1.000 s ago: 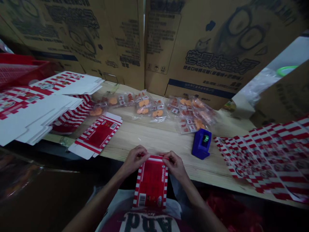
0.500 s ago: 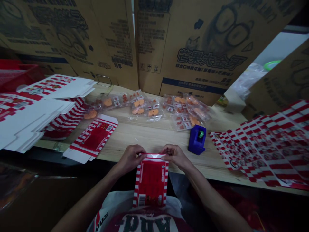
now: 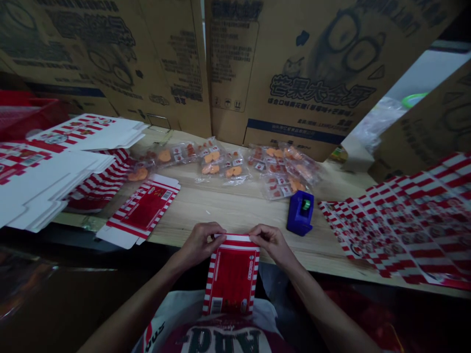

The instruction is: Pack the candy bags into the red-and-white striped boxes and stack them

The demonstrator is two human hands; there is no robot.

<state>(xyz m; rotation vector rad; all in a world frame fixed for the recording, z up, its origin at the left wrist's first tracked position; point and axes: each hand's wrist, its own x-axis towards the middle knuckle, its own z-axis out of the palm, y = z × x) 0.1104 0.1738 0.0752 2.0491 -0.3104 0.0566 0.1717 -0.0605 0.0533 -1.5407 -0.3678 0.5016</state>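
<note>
A red box [image 3: 234, 277] with red-and-white striped edges stands between my body and the table's front edge, its broad printed face toward me. My left hand [image 3: 202, 240] pinches the left corner of its top edge. At the right corner of that edge, my right hand [image 3: 269, 240] pinches with thumb and fingers. The top flap is folded nearly level with the rim. Left of my hands lies a flat, unfilled-looking carton [image 3: 147, 208] of the same print. A blue tape dispenser [image 3: 300, 213] sits on the table to the right of my right hand.
Clear packets with orange pieces [image 3: 211, 159] lie along the back, more packets [image 3: 283, 169] to their right. White carton blanks [image 3: 51, 181] are stacked left, near a red bin [image 3: 33, 115]. Striped boxes [image 3: 408, 220] stand in rows at right. Large cardboard boxes [image 3: 294, 73] wall the back.
The box's top flap, earlier raised and showing white inside, is now pressed down. My hands have shifted slightly outward and to the right along the top edge.
</note>
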